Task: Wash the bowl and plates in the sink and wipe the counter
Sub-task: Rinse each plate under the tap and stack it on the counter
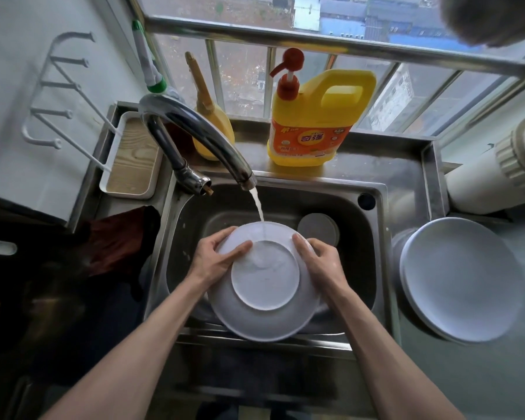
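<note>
A white bowl [264, 286] is upside down over the steel sink [373, 237], its flat base facing me. Water runs from the tap [200, 137] onto the bowl's far rim and base. My left hand [215, 256] grips the bowl's left rim, thumb lying across the underside. My right hand [319, 259] grips the right rim, fingers curled over the edge. A stack of white plates [458, 283] lies on the counter to the right of the sink.
A yellow detergent jug [315, 122] with a red pump stands on the ledge behind the sink. A round drain cover [319, 230] shows in the basin. A dark red cloth [115, 247] lies left of the sink, by a white tray [131, 159].
</note>
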{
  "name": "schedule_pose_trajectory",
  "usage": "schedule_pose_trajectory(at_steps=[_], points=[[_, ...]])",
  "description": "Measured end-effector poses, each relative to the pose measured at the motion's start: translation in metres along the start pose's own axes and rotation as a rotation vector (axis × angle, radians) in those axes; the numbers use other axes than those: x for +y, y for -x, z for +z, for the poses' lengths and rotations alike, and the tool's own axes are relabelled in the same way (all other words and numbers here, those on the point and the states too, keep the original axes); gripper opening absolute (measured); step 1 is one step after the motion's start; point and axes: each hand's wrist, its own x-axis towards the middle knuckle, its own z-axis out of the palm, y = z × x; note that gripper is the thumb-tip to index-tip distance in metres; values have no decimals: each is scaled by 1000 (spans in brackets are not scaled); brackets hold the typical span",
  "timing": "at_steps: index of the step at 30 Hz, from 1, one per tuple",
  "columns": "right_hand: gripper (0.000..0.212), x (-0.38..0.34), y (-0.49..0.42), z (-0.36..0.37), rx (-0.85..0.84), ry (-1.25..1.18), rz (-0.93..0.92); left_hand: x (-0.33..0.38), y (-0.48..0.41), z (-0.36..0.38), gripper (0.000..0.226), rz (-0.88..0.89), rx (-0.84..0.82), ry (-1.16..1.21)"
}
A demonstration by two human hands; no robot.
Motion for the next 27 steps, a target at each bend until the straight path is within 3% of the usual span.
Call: schedule_pose_trajectory(at_steps=[3,6,10,13,17,18,22,24,27], points=[[47,0,-5,5,30,-7,17,3,0,-2,65,-33,-33,-54],[66,2,-1,14,145,-66,28,0,4,0,74,-122,83,-56],[62,8,8,24,212,-101,85,-7,8,8,44,-227,257,29],[57,14,13,24,165,-111,98,-10,-1,5,35,-168,363,28],[22,10,9,16,19,-19,-48,-7,-12,-2,47,-60,266,-170],[21,6,8,15,-12,17,-59,-6,-15,-4,47,-17,232,-223],[68,-8,2,13,-76,-9,98,13,-17,3,41,122,140,-372],[66,-13,2,15,-50,9,88,23,-14,17,33,145,89,-571],[62,-14,7,25,21,-24,-2,30,-10,40,62,94,39,-738]])
